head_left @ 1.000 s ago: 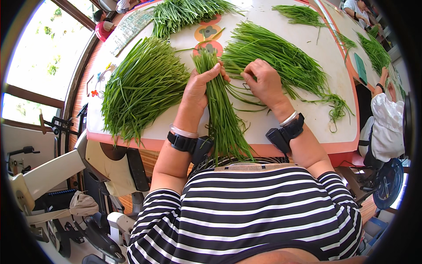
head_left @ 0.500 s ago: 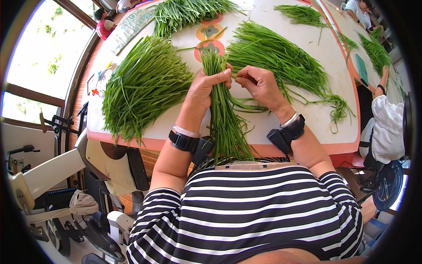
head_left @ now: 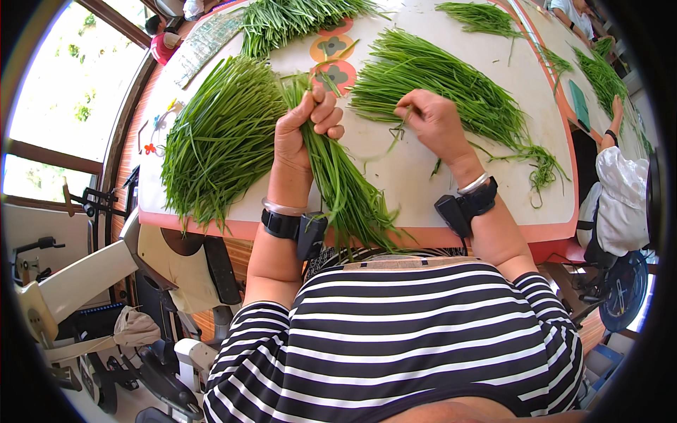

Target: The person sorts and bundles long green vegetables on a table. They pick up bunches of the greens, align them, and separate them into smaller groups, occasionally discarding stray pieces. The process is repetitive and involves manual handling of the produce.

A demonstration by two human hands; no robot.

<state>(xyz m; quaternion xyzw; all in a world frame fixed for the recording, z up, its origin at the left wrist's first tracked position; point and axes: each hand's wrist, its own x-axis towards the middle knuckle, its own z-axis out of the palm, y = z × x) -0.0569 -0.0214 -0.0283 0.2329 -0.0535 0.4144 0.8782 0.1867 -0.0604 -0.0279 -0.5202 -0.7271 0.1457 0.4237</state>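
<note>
My left hand point(head_left: 307, 127) is wrapped round a bunch of green chives point(head_left: 345, 187), its leafy ends hanging down toward my striped shirt. To the right, over the table, my right hand point(head_left: 438, 125) pinches a thin, limp chive strand point(head_left: 393, 141) that dangles below the fingertips. A gap separates the two hands. Close beside my left hand lies a large heap of chives point(head_left: 218, 134). Behind my right hand another chive pile point(head_left: 441, 81) spreads across the white table point(head_left: 423, 201).
More chives point(head_left: 296, 25) lie at the far edge, with a smaller bunch point(head_left: 483, 20) at the far right. Loose strands point(head_left: 543, 173) trail near the right corner. A co-worker's arm point(head_left: 615, 123) reaches over chives on the adjoining table. Exercise equipment point(head_left: 92, 275) stands at the left.
My left hand has moved left with the bunch, which now slants. My right hand has drawn away from it, and a strand hangs from its fingers.
</note>
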